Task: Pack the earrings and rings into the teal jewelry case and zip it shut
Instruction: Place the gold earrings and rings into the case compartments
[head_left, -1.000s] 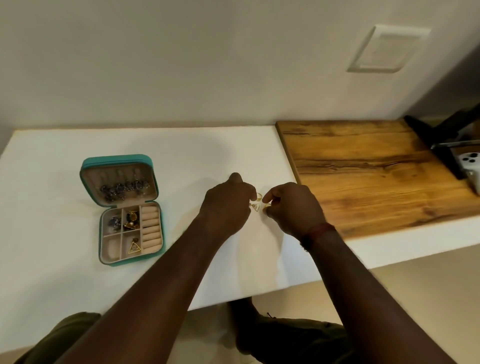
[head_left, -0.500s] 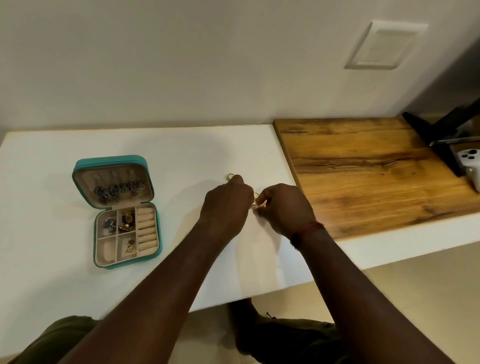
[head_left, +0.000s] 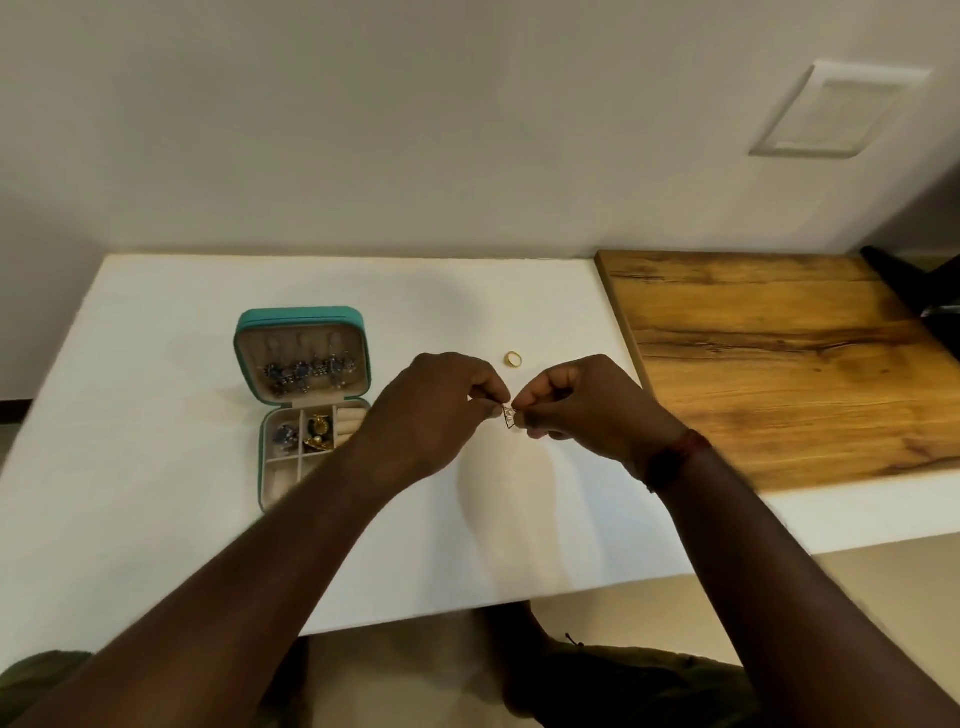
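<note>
Pinching a triangular earring (head_left: 509, 417) between both hands (head_left: 441, 410) (head_left: 582, 405), each grip is closed on it, seemingly for fastening before casing.

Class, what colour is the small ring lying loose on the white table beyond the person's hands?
Gold. The ring shows best, and only, in the head view, lying on the white table.

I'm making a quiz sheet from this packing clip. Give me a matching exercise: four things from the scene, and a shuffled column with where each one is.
Things:
1. gold ring
2. triangular earring
3. teal jewelry case
4. wooden board

Places:
A. lying open on the white table, left of the hands
B. pinched between the left hand and right hand
C. at the table's right end
D. loose on the table, just beyond the hands

Pairs: 1-D, 2-B, 3-A, 4-C
</note>
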